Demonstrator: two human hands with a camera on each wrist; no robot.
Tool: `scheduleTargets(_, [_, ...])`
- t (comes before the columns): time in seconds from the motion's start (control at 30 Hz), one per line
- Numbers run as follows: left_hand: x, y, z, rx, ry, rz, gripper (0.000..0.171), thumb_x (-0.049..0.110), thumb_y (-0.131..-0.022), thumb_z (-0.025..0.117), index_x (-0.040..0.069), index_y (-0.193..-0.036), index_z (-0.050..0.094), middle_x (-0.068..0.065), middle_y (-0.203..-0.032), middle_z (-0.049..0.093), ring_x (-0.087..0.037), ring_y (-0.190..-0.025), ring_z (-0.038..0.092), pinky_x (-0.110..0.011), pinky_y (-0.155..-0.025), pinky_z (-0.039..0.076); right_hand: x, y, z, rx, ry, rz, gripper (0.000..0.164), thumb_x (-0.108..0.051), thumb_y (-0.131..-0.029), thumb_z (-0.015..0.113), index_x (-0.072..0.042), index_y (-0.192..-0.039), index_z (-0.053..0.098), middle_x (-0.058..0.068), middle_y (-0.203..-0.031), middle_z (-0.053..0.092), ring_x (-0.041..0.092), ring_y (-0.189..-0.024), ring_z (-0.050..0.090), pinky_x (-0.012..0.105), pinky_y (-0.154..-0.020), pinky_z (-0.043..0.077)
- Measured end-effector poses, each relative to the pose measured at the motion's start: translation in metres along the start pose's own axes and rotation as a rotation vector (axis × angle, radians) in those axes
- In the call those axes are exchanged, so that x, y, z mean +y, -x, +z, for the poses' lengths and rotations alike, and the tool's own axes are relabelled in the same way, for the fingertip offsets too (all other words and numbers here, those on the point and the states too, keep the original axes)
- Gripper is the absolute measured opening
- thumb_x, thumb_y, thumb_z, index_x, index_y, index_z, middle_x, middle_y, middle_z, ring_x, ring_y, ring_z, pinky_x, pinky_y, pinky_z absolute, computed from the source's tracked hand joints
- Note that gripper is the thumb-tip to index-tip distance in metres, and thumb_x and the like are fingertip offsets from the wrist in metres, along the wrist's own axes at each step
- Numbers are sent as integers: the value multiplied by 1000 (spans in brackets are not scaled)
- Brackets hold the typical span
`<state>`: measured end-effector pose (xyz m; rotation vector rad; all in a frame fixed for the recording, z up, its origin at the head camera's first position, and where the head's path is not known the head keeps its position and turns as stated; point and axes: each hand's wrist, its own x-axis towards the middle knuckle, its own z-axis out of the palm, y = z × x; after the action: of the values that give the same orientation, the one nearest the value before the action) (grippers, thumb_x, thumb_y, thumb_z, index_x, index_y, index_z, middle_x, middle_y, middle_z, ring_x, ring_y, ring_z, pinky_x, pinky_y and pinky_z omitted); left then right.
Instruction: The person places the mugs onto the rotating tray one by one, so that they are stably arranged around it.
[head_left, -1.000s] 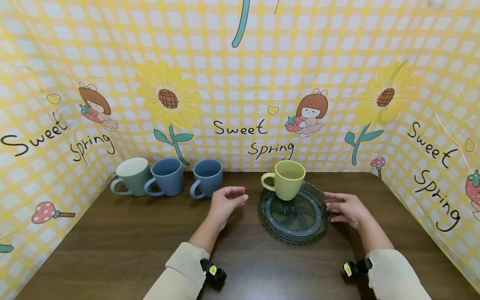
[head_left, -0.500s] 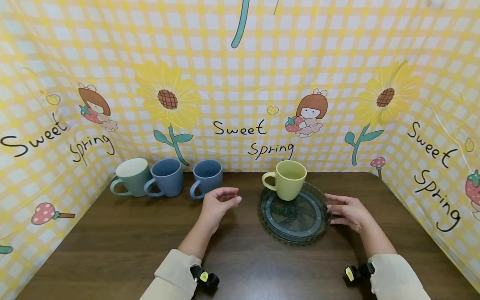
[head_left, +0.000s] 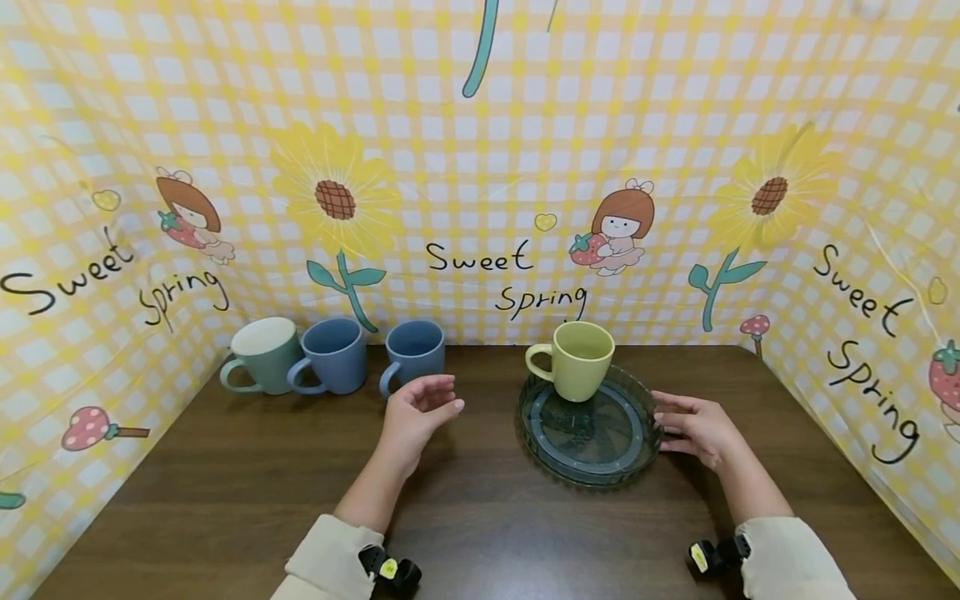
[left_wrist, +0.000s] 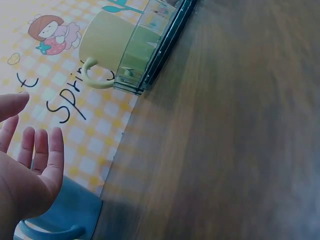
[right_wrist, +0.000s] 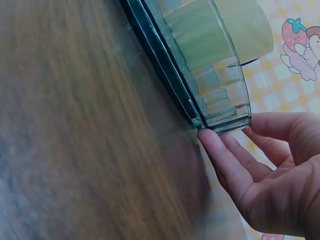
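A yellow-green mug (head_left: 582, 362) stands upright at the back of a round, see-through dark glass-like tray (head_left: 592, 471). My right hand (head_left: 693, 429) is at the tray's right side, its fingertips touching the outer wall, as the right wrist view also shows. My left hand (head_left: 412, 421) is held above the table with fingers loosely bent and nothing in them. It is just in front of a blue mug (head_left: 416, 346) and covers part of that mug's lower body. In the left wrist view the same blue mug (left_wrist: 70, 210) appears below the hand.
To the left stand another blue mug (head_left: 334, 357) and a green mug (head_left: 266, 357) with a white inside, close together, handles toward the left. A yellow checked cloth (head_left: 480, 183) rises behind and beside the brown table (head_left: 480, 533).
My left hand has moved left, away from the tray and toward the nearer blue mug. My right hand stays at the tray's side; tray and mugs hardly differ.
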<state>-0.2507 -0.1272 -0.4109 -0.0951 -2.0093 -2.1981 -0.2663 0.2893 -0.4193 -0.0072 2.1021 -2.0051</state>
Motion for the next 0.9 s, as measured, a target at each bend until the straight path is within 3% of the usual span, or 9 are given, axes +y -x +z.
scheduleTargets(0.13, [0,3,-6,5,3,12,36,-6,-78,78,-2,-112,67,-9,-106,68,-37,-105,61,-27,-81,57,1,1,0,7,-4,-1,51,-3,-93,62,5,-141,45,5,-111,62,14,-91,64,36,-73,60])
scheduleTargets(0.47, [3,7,-22,10,-21,44,42,-6,-77,78,-6,-117,63,-3,-105,69,-30,-104,63,-24,-85,54,3,5,3,11,-46,-5,57,1,-93,60,11,-144,35,3,-106,63,15,-89,64,38,-74,60])
scheduleTargets(0.67, [8,8,-31,13,-34,45,45,-6,-78,78,-6,-119,61,-2,-107,68,-27,-107,61,-38,-98,49,4,8,6,19,-46,-4,58,1,-93,60,11,-144,34,5,-106,61,16,-87,62,38,-75,60])
scheduleTargets(0.9, [10,10,-42,53,-21,74,45,-8,-77,78,-11,-118,61,7,-101,69,-21,-104,60,-25,-86,52,2,12,10,24,-43,-5,58,4,-93,59,12,-143,31,8,-106,60,17,-85,62,39,-74,60])
